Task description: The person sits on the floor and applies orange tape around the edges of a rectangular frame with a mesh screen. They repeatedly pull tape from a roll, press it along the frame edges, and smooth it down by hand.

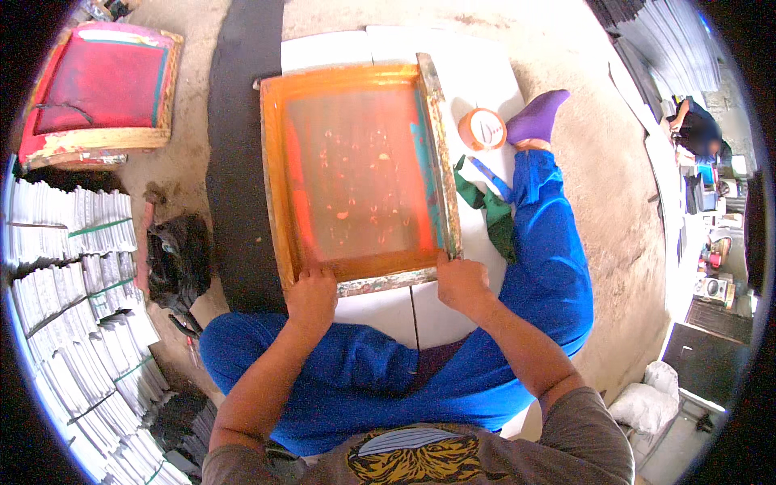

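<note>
In front of me lies a screen printing frame [440, 162] with a wooden border and an orange-edged mesh. Small pale design shapes show across the mesh, and teal patches run down its right side. My left hand [312, 301] grips the near left corner, fingers curled over the border. At the near right corner my right hand [464, 284] is closed on the same frame. Beneath it are white sheets or tiles [376, 315]. A round orange tub [482, 129] with a white top stands past the frame's right side, beside a dark green cloth [497, 218].
A second printing frame with red mesh [109, 85] rests at the far left. Bundled stacks of paper [89, 323] line the left side, near a black plastic bag [178, 263]. A dark strip [242, 162] runs along the floor. Another person [699, 129] is at the far right.
</note>
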Action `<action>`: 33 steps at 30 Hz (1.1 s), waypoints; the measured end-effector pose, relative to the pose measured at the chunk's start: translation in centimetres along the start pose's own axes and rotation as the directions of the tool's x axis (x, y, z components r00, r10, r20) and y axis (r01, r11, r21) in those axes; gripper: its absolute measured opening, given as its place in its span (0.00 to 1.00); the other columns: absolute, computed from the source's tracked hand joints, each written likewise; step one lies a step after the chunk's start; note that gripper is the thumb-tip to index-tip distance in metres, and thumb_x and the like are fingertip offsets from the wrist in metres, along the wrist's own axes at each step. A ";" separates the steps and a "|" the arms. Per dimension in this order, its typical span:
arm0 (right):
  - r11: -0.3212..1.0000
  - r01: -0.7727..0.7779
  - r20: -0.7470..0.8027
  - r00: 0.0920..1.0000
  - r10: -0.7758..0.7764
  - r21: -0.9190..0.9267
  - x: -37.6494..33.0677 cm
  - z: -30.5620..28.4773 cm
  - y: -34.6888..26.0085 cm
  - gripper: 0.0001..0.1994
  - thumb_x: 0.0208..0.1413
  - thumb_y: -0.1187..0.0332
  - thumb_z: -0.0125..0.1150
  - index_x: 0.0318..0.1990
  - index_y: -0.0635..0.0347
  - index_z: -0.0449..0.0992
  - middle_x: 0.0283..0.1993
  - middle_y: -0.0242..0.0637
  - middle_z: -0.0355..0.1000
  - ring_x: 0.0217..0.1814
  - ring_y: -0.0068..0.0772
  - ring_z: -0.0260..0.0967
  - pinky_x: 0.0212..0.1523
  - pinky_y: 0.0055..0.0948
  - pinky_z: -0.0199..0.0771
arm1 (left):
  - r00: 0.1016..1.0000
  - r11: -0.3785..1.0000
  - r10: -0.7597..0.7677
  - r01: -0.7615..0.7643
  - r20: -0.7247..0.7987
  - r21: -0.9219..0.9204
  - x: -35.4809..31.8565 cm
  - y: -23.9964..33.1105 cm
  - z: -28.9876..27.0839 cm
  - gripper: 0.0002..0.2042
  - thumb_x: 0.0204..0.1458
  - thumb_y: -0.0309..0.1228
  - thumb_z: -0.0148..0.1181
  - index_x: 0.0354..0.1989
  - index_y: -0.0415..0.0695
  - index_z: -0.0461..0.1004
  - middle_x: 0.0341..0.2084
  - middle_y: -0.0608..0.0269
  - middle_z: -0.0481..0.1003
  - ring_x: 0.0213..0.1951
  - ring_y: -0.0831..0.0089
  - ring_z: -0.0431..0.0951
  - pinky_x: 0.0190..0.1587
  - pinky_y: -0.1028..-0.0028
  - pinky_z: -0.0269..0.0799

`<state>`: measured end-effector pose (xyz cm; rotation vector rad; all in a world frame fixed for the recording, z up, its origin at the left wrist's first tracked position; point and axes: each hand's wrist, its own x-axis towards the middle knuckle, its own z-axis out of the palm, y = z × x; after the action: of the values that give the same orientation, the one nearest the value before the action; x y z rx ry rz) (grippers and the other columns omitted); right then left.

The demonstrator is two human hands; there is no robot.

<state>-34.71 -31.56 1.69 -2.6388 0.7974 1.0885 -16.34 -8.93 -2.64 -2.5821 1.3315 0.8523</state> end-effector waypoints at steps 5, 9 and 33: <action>0.966 0.155 -0.321 0.943 -0.083 0.205 -0.6 -1.1 3.0 0.20 0.49 0.63 0.65 0.51 0.56 0.76 0.35 0.47 0.80 0.38 0.52 0.81 0.39 0.44 0.81 | 0.998 0.998 0.056 -0.056 0.025 -0.009 0.0 -0.4 -0.7 0.23 0.44 0.40 0.73 0.47 0.40 0.78 0.46 0.47 0.79 0.50 0.52 0.79 0.53 0.57 0.77; 0.853 0.270 -0.642 0.761 0.096 0.447 3.2 -5.9 6.2 0.15 0.51 0.64 0.65 0.47 0.52 0.79 0.38 0.46 0.77 0.42 0.53 0.79 0.44 0.49 0.81 | 0.978 0.985 0.164 -0.155 -0.130 0.080 -1.1 0.2 -2.1 0.30 0.41 0.48 0.75 0.47 0.38 0.78 0.48 0.47 0.77 0.54 0.52 0.77 0.55 0.57 0.74; 0.573 0.672 -0.875 0.443 0.196 0.469 -4.4 -9.7 6.8 0.12 0.55 0.73 0.68 0.46 0.65 0.78 0.44 0.51 0.79 0.45 0.51 0.79 0.45 0.40 0.78 | 0.744 0.617 -0.004 -0.524 -0.668 -0.588 -5.6 7.5 -16.0 0.23 0.47 0.34 0.75 0.50 0.39 0.78 0.47 0.50 0.79 0.51 0.51 0.78 0.54 0.60 0.73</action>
<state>-35.16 -38.94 11.93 -2.1447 0.6520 -0.7889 -17.89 -14.97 14.77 -3.6172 1.9195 0.7131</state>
